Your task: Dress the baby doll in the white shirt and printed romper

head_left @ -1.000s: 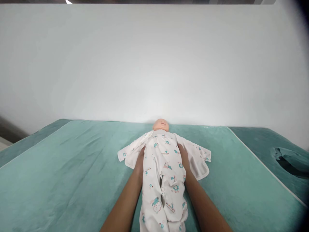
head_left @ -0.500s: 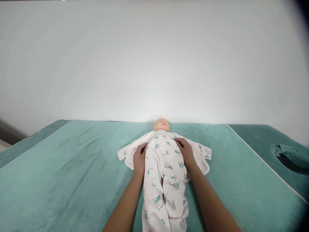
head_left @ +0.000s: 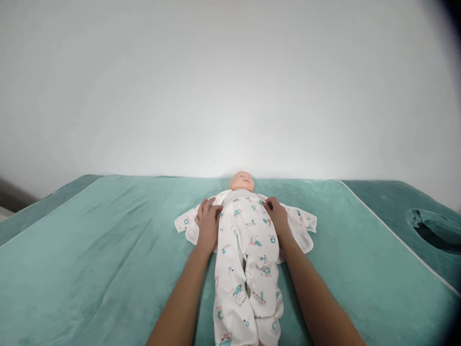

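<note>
A baby doll (head_left: pixel 242 181) lies on its back with its head toward the wall. White printed pants (head_left: pixel 250 235) cover its body up to the chest. Spread out on both sides beneath it is a matching open jacket (head_left: pixel 301 235). At the left edge of the pants, my left hand (head_left: pixel 208 222) is open, its fingers apart over the jacket and its thumb near the waistband. My right hand (head_left: pixel 278 217) is closed at the right side of the waist, thumb and fingers pinching the pants' edge. Some of its fingertips are hidden.
Under the doll is a green cloth (head_left: pixel 108 259) with wrinkles on the left. A pale wall (head_left: pixel 230 86) rises behind it. On the right, beyond a white seam, lies a clear object with a black band (head_left: pixel 437 238).
My left hand has lifted its fingers and spread them, moving slightly up. My right hand stays at the waist of the pants. The view has tilted slightly.
</note>
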Demonstrator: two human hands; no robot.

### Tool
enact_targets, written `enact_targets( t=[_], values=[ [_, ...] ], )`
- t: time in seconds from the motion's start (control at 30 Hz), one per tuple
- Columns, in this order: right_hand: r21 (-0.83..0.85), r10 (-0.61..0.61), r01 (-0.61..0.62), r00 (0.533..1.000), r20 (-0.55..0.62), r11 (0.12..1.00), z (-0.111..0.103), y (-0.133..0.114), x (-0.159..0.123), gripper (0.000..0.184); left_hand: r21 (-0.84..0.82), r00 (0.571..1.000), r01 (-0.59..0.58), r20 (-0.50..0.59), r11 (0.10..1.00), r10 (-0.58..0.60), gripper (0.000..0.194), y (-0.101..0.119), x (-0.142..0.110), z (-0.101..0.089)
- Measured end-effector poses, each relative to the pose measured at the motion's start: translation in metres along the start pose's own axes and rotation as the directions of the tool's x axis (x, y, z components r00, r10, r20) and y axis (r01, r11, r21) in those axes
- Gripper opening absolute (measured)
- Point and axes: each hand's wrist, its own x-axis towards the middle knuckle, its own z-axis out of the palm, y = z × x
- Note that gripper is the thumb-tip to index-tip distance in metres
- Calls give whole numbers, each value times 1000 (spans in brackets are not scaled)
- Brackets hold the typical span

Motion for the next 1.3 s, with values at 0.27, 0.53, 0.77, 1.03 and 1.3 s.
enact_targets(
  t=[0.27,0.53,0.77,1.03,1.3],
  values=[
    [272,-151,141,988,16,952,5,7,-5,31,-74,988,48,149,996,-36,16,-9,14,-3],
    [-76,-40,42,999,29,996,8,10,18,31,240,997,-26,81,970,7,19,-10,34,10],
    [-38,10,-13,997,-76,999,15,7,20,24,253,1000,12,-14,967,-9,13,-5,33,14],
    [173,-83,115,979,-184,978,4,-3,-26,20,-80,993,-77,-99,994,69,19,0,-9,1],
    [131,-215,232,968,-131,964,-37,-29,-164,13,-342,977,210,103,916,-186,17,21,-123,-49]
  ],
)
